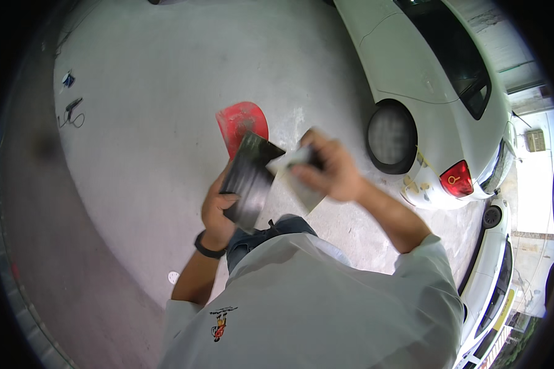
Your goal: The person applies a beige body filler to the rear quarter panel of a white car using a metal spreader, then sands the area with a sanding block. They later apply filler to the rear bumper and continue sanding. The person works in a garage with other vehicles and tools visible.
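Note:
My left hand (217, 209), with a black band on the wrist, is closed on the near left edge of a dark, shiny rectangular plate (250, 178), its thumb lying on the top face. The plate is tilted in front of my waist. Against its right edge my right hand (333, 166) grips a flat, pale scraper (284, 161) with a dark part under the fingers. Motion blurs this hand and the scraper, so its exact shape cannot be told. A thin pale sheet-like piece (303, 192) shows below the right hand; whether it belongs to the scraper is unclear.
Beyond the plate is a scuffed red object (245, 120) with a rounded end, partly hidden. A white car (406, 67) stands at the right, with yellowish patches (417, 184) near its tail light (456, 178). A corded black tool (74, 107) lies far left; another white car (495, 277) stands lower right.

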Tool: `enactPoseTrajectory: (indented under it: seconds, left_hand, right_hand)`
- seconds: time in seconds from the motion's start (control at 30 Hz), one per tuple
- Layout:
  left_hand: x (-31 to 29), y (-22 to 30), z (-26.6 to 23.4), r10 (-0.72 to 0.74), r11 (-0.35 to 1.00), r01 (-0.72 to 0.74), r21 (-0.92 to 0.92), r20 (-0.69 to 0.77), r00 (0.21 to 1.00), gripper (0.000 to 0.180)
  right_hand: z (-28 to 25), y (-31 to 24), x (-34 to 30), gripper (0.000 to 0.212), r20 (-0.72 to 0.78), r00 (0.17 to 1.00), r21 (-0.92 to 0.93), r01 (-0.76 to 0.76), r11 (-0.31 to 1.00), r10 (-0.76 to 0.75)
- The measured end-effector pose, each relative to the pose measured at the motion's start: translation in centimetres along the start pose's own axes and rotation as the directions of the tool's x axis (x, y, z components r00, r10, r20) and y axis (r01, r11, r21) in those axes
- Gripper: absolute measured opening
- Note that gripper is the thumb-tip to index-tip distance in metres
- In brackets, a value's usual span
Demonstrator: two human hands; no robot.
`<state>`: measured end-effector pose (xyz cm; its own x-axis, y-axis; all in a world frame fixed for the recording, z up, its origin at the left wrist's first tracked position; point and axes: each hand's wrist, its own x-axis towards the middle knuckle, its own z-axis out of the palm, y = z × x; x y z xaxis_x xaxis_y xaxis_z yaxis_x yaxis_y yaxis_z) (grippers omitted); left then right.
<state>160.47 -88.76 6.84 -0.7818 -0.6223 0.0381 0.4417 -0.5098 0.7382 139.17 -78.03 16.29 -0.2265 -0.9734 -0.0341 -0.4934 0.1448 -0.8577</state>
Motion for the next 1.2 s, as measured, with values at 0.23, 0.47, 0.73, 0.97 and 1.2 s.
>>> enactPoseTrajectory:
  seconds: [0.23, 0.47, 0.73, 0.97, 1.2]
  left_hand:
    - [7.9, 8.9, -5.8, -0.307, 0.932, 0.227, 0.284, 0.281, 0.909, 0.09]
    - [14.6, 12.7, -8.6, -0.087, 0.994, 0.091, -0.053, 0.073, 0.993, 0.086]
    - [32.3, 9.4, -10.1, 0.227, 0.917, -0.139, 0.373, -0.202, 0.953, 0.071]
    - [47.3, 7.6, -7.1, 0.09, 0.99, -0.063, 0.124, -0.229, 0.969, 0.057]
    - [61.1, 8.0, -9.0, -0.032, 0.999, 0.034, 0.003, -0.307, 0.951, 0.042]
  right_hand:
    - [-5.4, -1.7, 12.0, 0.029, 0.285, 0.892, -0.416, 0.444, 0.794, -0.35]
    - [-4.6, 0.2, 19.0, 0.031, 0.435, 0.841, -0.385, 0.497, 0.778, -0.322]
    - [-6.0, 6.4, 36.1, 0.034, 0.106, 0.93, -0.205, 0.367, 0.907, -0.352]
    - [-18.0, 14.8, 46.9, 0.031, -0.059, 0.995, 0.202, 0.094, 0.975, -0.084]
    - [-23.8, 15.8, 55.7, 0.03, 0.183, 0.914, 0.17, 0.332, 0.928, -0.361]
